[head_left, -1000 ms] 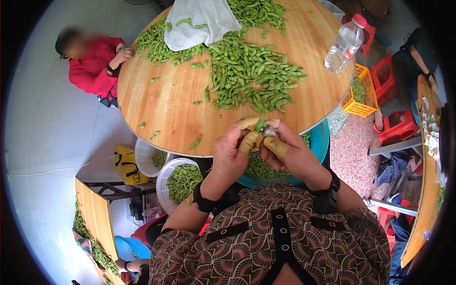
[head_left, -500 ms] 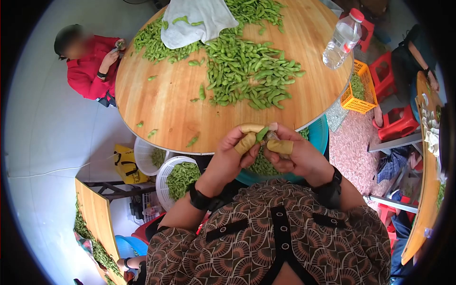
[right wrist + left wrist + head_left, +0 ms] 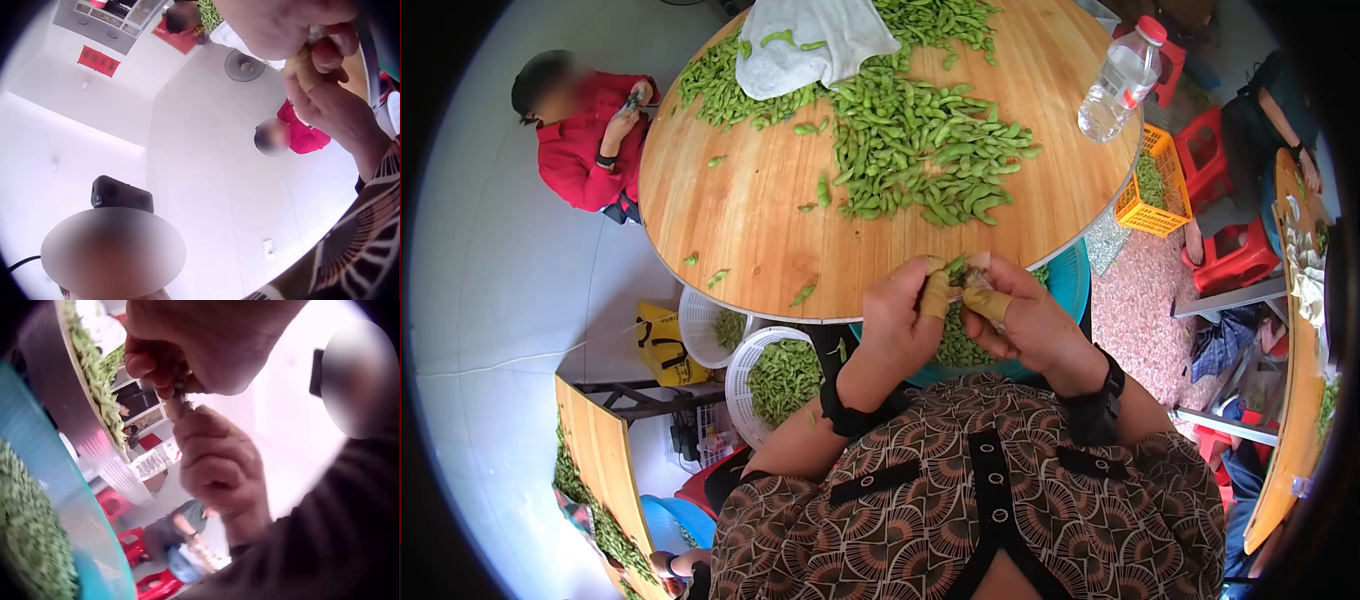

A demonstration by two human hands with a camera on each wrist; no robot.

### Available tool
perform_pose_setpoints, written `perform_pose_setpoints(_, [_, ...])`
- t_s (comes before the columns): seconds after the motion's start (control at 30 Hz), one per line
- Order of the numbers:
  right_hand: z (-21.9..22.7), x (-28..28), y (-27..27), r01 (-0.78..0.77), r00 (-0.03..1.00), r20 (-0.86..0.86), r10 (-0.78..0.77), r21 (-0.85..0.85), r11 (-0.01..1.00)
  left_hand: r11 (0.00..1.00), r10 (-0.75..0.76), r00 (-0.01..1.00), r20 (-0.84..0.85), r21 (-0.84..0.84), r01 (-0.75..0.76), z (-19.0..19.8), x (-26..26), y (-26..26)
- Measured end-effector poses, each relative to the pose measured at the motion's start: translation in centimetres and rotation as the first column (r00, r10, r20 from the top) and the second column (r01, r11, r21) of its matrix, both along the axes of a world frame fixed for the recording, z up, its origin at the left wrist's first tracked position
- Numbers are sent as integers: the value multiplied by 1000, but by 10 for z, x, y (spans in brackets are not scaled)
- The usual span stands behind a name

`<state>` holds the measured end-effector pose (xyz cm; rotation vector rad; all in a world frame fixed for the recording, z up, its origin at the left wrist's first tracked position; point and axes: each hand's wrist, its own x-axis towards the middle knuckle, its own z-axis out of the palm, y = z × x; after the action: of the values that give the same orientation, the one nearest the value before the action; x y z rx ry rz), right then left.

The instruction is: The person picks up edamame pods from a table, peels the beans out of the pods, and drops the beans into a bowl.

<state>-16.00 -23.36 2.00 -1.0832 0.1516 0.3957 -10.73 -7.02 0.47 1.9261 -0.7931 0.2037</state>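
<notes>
Both hands meet just in front of the round table's near edge, above a teal basin (image 3: 1078, 285) of shelled green beans. My left hand (image 3: 900, 318) pinches a green soybean pod (image 3: 956, 267) between thumb and index finger, which wear yellowish covers. Close against it, my right hand (image 3: 1040, 325), also with covered fingertips, grips a small shiny thing (image 3: 974, 280) whose kind I cannot tell. In the left wrist view the fingertips of the right hand (image 3: 215, 462) touch those of the left. Fingers hide most of the pod.
A heap of soybean pods (image 3: 930, 150) covers the middle of the table (image 3: 740, 225), with a white cloth (image 3: 815, 50) and a water bottle (image 3: 1120, 80) near it. White baskets (image 3: 745, 385) stand at lower left, an orange crate (image 3: 1152, 215) at right. A person in red (image 3: 590, 150) sits at left.
My left thumb has moved up over the pod, and less of the pod shows between the fingers. The person in red has drawn their hands back from the table edge.
</notes>
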Motion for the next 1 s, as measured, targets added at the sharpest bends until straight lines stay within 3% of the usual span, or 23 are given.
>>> perform_pose_setpoints(0.03, [-3,1,-2,-10,1000,24,10,-3,1000,991,-29,973,-229,-136,-2,-4,0,-1])
perform_pose_setpoints(0.07, [-7,2,-5,-9,1000,23,9,-3,1000,991,-30,973,-230,-136,-1,-8,2,0])
perform_pose_setpoints(0.1, [-13,4,-8,-32,997,70,33,-20,999,959,-155,846,-511,-284,3,-13,5,2])
perform_pose_setpoints(0.13, [-18,4,-12,-53,991,118,58,-39,998,906,-303,630,-715,-421,-42,-16,7,3])
perform_pose_setpoints(0.17, [-20,4,-14,-53,991,119,57,-41,998,906,-305,630,-714,-422,-41,-17,9,5])
perform_pose_setpoints(0.23, [-24,3,-18,-91,990,105,90,5,996,880,-383,504,-774,-471,-55,-19,10,8])
perform_pose_setpoints(0.27, [-22,3,-19,-92,991,102,91,7,996,881,-382,502,-776,-470,-58,-18,8,6])
perform_pose_setpoints(0.3, [-18,2,-20,-92,991,96,96,-54,994,962,-185,800,-570,-272,28,-16,6,4])
perform_pose_setpoints(0.33, [-16,2,-20,-90,991,92,100,-114,989,999,-34,973,-227,-44,25,-13,5,2])
perform_pose_setpoints(0.37, [-23,3,-18,-86,991,93,97,-112,990,999,-37,973,-227,-43,28,-11,5,1])
perform_pose_setpoints(0.4, [-31,6,-12,149,936,349,-36,-302,942,1000,-1,998,-58,10,2,-10,4,0])
perform_pose_setpoints(0.43, [-36,8,-8,407,796,598,-98,-408,817,998,27,993,114,57,-34,-8,3,-1])
perform_pose_setpoints(0.47, [-36,7,-8,409,796,597,-101,-408,816,998,24,993,112,57,-31,-4,0,-1])
perform_pose_setpoints(0.53, [-19,5,-8,430,824,562,-69,-543,721,984,-16,994,111,181,-4,6,-9,-2])
perform_pose_setpoints(0.67, [-11,4,-8,435,805,593,-8,-581,688,975,-28,996,80,220,10,11,-15,-4])
perform_pose_setpoints(0.73, [-5,4,-10,360,866,494,75,-720,594,980,-54,989,137,196,26,9,-17,-7])
perform_pose_setpoints(0.77, [-13,6,-13,360,865,496,76,-720,594,980,-53,989,138,196,25,10,-17,-6])
perform_pose_setpoints(0.83, [-25,12,-18,445,790,613,37,-612,654,987,10,999,-52,161,-2,15,-15,-4])
perform_pose_setpoints(0.87, [-27,9,-21,444,788,614,39,-611,655,987,14,999,-51,161,-6,12,-13,-3])
perform_pose_setpoints(0.9, [-12,5,-21,254,920,386,-66,-459,851,999,21,985,-170,36,-15,6,-10,-1])
perform_pose_setpoints(0.93, [-4,3,-19,108,990,110,-86,-213,971,995,10,958,-286,-90,-37,2,-7,0])
perform_pose_setpoints(1.0, [-5,2,-10,82,994,77,-73,-129,988,991,-4,980,-201,-131,-23,0,-3,-4])
